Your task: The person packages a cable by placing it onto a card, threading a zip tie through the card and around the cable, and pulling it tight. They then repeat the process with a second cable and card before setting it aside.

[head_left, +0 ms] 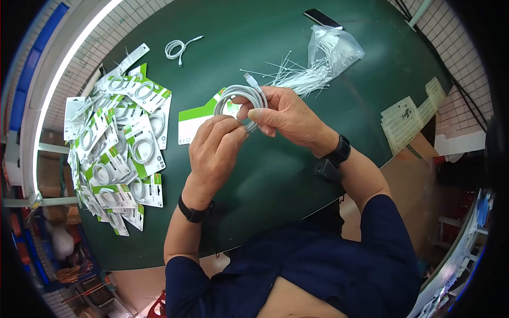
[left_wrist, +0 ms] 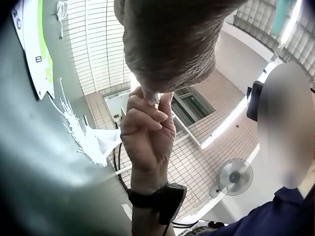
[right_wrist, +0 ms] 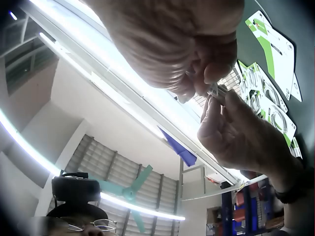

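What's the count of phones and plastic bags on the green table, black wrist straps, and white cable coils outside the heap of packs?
Phone: 1
Plastic bag: 1
Black wrist straps: 2
White cable coils: 2, a held coil between the two hands and a loose coil on the table
Total: 6

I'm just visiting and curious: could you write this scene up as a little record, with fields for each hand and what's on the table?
Left hand: left hand grips the lower part of a coiled white cable
Right hand: right hand holds the same coil at its right side
Surface: dark green table
Left side: heap of carded cables
Behind the hands: green-and-white card, partly hidden
Far side: loose cable, thin white ties, clear bag, phone
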The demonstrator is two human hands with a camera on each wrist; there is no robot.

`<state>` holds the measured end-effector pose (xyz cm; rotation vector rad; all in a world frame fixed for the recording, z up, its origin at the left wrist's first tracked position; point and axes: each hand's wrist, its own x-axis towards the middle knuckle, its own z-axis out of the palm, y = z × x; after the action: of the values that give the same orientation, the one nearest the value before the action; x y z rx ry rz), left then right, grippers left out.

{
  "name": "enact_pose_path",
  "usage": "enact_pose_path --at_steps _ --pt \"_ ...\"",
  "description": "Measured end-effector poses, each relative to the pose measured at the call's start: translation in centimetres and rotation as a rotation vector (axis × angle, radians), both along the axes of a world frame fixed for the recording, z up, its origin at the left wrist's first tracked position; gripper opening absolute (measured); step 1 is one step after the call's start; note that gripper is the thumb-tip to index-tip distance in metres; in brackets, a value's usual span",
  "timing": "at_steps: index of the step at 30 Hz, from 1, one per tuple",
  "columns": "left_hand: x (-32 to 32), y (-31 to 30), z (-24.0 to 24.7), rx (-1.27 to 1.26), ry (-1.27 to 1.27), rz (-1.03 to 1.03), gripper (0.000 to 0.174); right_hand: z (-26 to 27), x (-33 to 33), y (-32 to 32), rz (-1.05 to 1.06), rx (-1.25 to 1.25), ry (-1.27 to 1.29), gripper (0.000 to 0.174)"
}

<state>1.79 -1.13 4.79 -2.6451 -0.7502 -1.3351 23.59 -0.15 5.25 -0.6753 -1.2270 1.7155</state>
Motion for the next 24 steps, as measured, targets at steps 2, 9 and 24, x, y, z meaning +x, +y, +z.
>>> enact_pose_path --at_steps 2,9,24 --pt "-0.1 0.0 -0.3 -0.008 -0.008 0.008 0.025 -0.1 -0.2 -0.4 -0.026 0.039 -0.019 0.039" --pt "-0.6 0.2 -0.1 0.008 0.020 0.013 0.030 0.4 -0.3 -0.4 -0.029 0.020 -0.045 0.040" --pt "2.7 -2.7 0.0 -1.028 -0.848 -0.189 0.036 -1.2 -2.5 -1.2 -0.514 1.101 -0.651 0.034"
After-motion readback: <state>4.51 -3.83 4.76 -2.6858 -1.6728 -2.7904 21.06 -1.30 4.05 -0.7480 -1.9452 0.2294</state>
